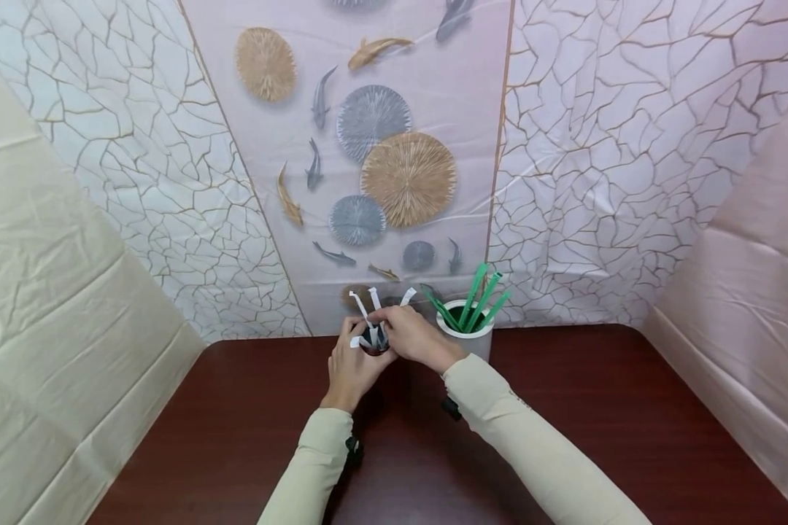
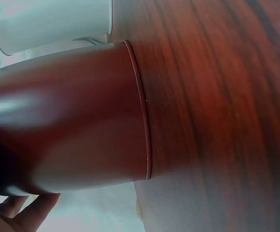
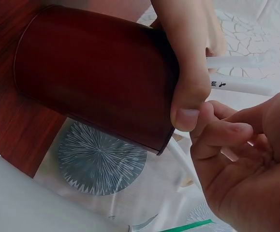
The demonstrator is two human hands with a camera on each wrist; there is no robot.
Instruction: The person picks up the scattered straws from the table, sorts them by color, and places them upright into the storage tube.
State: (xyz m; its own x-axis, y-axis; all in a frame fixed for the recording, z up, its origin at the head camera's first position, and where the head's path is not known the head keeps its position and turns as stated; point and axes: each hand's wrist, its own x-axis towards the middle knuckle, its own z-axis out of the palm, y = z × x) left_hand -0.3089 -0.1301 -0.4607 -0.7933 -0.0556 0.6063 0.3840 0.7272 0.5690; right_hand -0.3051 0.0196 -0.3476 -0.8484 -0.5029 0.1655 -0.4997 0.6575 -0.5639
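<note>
A dark red cylindrical cup [image 3: 96,77] stands on the table. My left hand [image 1: 354,372] grips it around the upper side, its thumb at the rim in the right wrist view. Several white paper-wrapped straws [image 3: 241,85] stick out of the cup, leaning different ways. Over the cup's mouth, my right hand [image 1: 410,337] has its fingers curled with thumb and fingertips together, pinching one of the white wrapped straws [image 1: 360,305]. Those fingertips partly hide the straw. In the left wrist view the cup [image 2: 77,121] fills the left side, its base on the table.
Just right of the red cup stands a light grey cup [image 1: 479,344] holding several green straws [image 1: 476,295]. The dark wood table [image 1: 420,467] ends at a patterned cloth backdrop [image 1: 565,219], with pale cloth panels [image 1: 52,306] at both sides.
</note>
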